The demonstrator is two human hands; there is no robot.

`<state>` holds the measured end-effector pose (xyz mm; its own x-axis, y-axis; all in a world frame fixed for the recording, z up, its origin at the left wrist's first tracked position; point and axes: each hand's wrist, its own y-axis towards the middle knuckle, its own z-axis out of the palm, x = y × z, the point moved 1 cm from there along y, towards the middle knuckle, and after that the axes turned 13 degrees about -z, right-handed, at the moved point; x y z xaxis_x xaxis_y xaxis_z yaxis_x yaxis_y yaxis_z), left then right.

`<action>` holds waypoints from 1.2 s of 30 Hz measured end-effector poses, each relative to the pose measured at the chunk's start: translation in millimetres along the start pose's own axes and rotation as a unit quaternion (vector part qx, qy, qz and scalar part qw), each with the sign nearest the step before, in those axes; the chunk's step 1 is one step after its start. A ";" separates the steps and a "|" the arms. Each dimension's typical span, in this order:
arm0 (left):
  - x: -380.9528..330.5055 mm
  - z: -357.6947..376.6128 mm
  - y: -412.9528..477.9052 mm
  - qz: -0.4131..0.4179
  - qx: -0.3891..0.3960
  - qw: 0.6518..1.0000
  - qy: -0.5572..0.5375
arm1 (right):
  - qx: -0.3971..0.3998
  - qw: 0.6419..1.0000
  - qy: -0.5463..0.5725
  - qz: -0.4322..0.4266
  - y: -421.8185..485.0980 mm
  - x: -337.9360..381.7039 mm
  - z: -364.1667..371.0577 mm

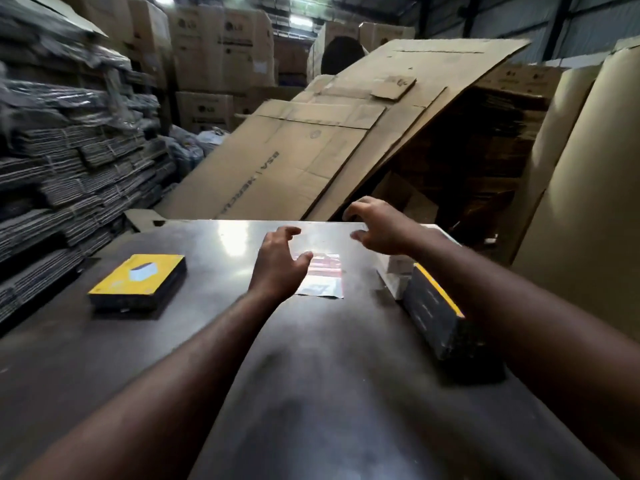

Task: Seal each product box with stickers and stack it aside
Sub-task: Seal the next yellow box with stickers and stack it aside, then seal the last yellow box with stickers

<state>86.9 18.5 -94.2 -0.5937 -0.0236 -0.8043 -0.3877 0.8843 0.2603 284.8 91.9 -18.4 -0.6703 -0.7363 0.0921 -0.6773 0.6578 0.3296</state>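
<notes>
The left grip [280, 261], a bare hand with fingers spread and loosely hooked, holds nothing. It hangs over the near-left edge of the glossy sheet of stickers with red-striped print [323, 275], which lies flat on the dark, shiny worktop [214, 341]; I cannot tell whether the thumb touches the sheet. The right grip [377, 230] is likewise wide and empty, raised near the worktop's far edge just beyond the sheet.

Under the right forearm a flat black product box with a yellow top [433, 313] lies by the right edge, touching a white box [394, 271] behind it. A second yellow-topped black box [138, 280] lies alone, well apart on the left, probably already set aside.

Judging from this, the next sticker is not yet peeled. The sheet is slick and loose on a polished surface, so a one-handed pick may slide it instead of lifting a sticker. The right forearm, passing low over the right-hand box, could nudge it toward the edge.
</notes>
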 end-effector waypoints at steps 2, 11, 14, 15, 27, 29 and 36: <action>26.8 -32.6 -0.9 -0.011 -0.025 0.999 0.020 | 0.004 0.998 0.047 -0.039 21.1 42.6 27.1; 115.8 -147.5 5.8 -0.066 -0.134 0.981 0.123 | 0.045 0.964 0.258 -0.049 76.7 189.0 160.3; 151.6 -175.1 6.8 -0.117 -0.153 0.966 0.175 | 0.040 0.960 0.274 -0.038 90.1 221.8 188.0; 163.6 -181.8 7.7 -0.134 -0.155 0.963 0.177 | 0.039 0.963 0.265 -0.041 94.3 231.0 196.1; 199.3 -177.9 20.7 -0.215 -0.145 0.958 0.118 | 0.062 0.984 0.156 -0.063 110.0 253.4 214.5; 201.0 -175.3 20.5 -0.223 -0.137 0.960 0.099 | 0.062 0.983 0.159 -0.069 109.2 255.1 213.3; 208.1 -170.6 19.2 -0.211 -0.180 0.960 0.043 | 0.032 0.973 0.224 -0.040 104.6 245.4 226.5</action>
<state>-164.4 -49.0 -165.4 -0.3802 -0.3954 -0.8361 -0.8153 0.5701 0.1012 -19.3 15.9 -174.2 -0.4238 -0.7717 0.4742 -0.7495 0.5928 0.2948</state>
